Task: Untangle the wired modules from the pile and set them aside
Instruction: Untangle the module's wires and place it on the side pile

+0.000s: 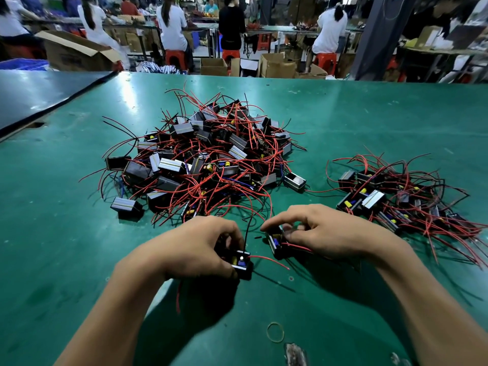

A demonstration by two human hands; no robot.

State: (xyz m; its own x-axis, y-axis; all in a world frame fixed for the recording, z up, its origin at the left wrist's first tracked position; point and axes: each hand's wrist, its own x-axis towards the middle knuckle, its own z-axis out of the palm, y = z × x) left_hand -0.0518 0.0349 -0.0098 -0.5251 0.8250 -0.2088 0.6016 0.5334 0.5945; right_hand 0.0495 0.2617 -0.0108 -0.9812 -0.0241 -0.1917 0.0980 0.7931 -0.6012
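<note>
A big tangled pile of small black box modules with red and black wires lies in the middle of the green table. A smaller heap of modules lies to the right. My left hand grips one black module, whose open top shows yellow and blue parts; a red wire and a black wire lead out of it. My right hand grips a second module just to the right, with a red wire trailing under my palm. Both hands are just in front of the big pile.
A rubber band lies on the table near its front edge. A dark panel covers the far left corner. Beyond the table, several people sit on red stools at benches among cardboard boxes.
</note>
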